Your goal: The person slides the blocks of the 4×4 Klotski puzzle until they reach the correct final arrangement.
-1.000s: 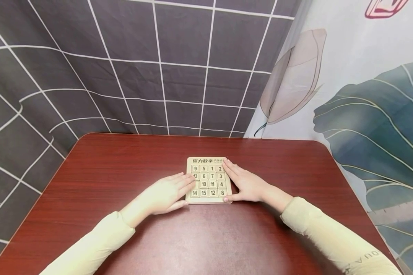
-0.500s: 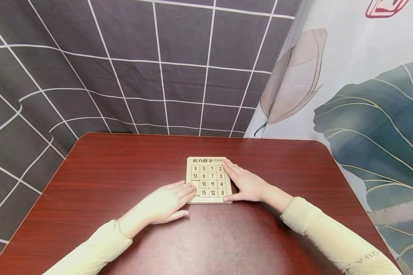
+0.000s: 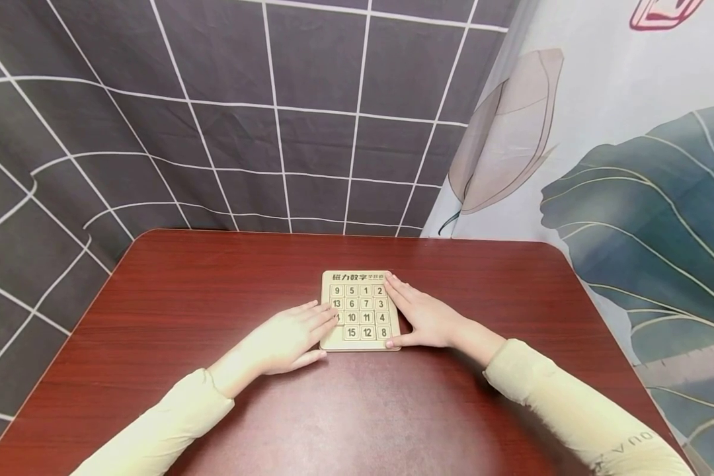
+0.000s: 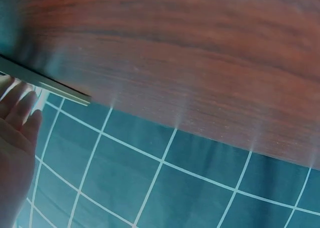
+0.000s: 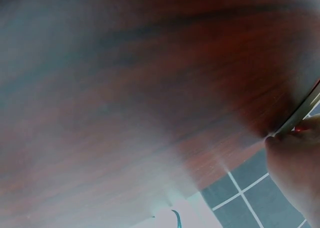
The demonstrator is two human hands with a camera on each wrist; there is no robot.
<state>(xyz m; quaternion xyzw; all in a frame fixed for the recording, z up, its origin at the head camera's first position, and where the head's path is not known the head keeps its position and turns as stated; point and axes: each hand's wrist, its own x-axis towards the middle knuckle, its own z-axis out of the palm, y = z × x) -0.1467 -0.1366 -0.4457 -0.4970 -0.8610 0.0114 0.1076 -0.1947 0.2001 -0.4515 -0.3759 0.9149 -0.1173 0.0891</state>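
A pale sliding number puzzle (image 3: 361, 346) lies flat on the table, its numbered tiles in rows below a printed heading. My left hand (image 3: 285, 337) reaches in from the left with straight fingers, the tips on the 14 tile in the third row and partly covering it. Below that tile, the bottom-left slot is vacant. Along the right side, my right hand (image 3: 425, 320) steadies the board, extended fingers at the upper right corner and thumb at the lower right. Only the puzzle's thin edge (image 4: 55, 87) shows in the left wrist view, above the fingers.
The reddish-brown wooden table (image 3: 214, 277) has rounded far corners. Behind it hangs a dark grey curtain (image 3: 315, 139) with white grid lines. A white cloth with leaf prints (image 3: 648, 198) hangs along the right side.
My left fingertips went down to the bottom-left tile, then back up, sliding the 14 tile from the bottom row into the third-row gap. The right hand has stayed in place.
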